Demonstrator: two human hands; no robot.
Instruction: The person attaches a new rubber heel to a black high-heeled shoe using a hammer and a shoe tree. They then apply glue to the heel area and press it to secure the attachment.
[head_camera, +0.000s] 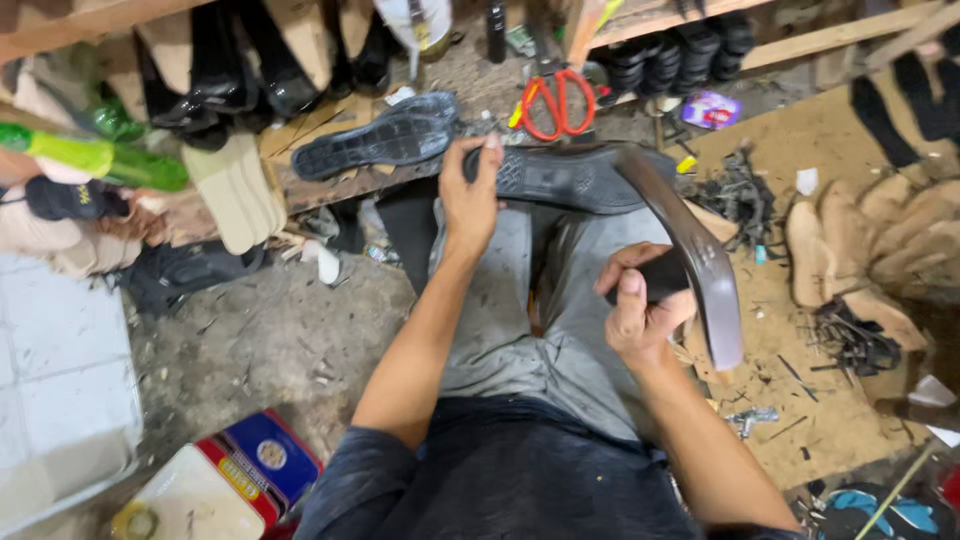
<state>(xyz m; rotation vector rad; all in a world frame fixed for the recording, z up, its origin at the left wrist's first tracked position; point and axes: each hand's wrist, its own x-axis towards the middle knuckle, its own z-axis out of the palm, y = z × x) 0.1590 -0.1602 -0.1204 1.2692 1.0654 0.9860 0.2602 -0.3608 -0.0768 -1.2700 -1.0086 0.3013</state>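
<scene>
My left hand (468, 195) grips the toe end of a black rubber shoe sole (570, 178) lying across my knees, tread side up. My right hand (640, 305) is closed around a dark handle, pressing a long, curved grey tool (700, 255) that arcs from the sole's far end down past my right knee. A second black sole (385, 135) rests on the low wooden bench just beyond my left hand. I sit in grey trousers and a dark shirt.
Red-handled scissors (555, 100) lie on the bench behind the sole. Wooden shoe lasts (860, 250) and black scraps (740, 190) lie on a board at right. Black shoes (240, 70) line the back left. A red-and-blue tin (250, 470) and white tiles (60, 380) sit at lower left.
</scene>
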